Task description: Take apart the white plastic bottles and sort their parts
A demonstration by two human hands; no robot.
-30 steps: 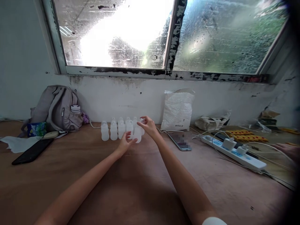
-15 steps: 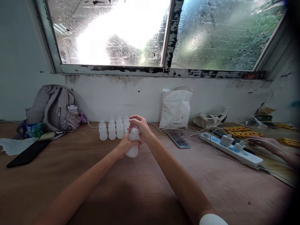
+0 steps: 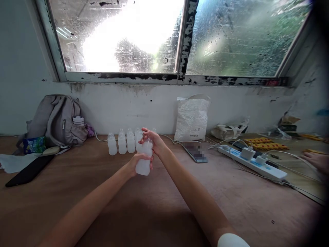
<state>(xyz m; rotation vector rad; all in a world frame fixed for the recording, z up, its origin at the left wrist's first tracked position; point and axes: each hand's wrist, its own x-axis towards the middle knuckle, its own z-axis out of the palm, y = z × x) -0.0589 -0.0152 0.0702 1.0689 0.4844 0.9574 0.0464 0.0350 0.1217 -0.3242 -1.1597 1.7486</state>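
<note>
A frosted white baby bottle (image 3: pixel 143 167) is held slightly tilted above the wooden table, between both hands. My left hand (image 3: pixel 136 162) wraps round its lower body, thumb across the front. Higher up, my right hand (image 3: pixel 152 140) has its fingers closed about the bottle's clear top; the exact fingertip contact is partly hidden. Behind them, several similar baby bottles (image 3: pixel 122 142) stand upright in a row near the wall, some partly covered by my hands.
At the left are a grey backpack (image 3: pixel 55 118) and a black phone-like slab (image 3: pixel 29 171). To the right stand a white plastic package (image 3: pixel 192 118), a phone (image 3: pixel 194 152) and a power strip (image 3: pixel 253 164) with cables. A co-worker's hand (image 3: pixel 315 159) shows at the far right.
The bottle has come slightly closer and tilted, and my left hand has shifted lower round its body. My right hand stays at its top. The co-worker's hand has moved right.
</note>
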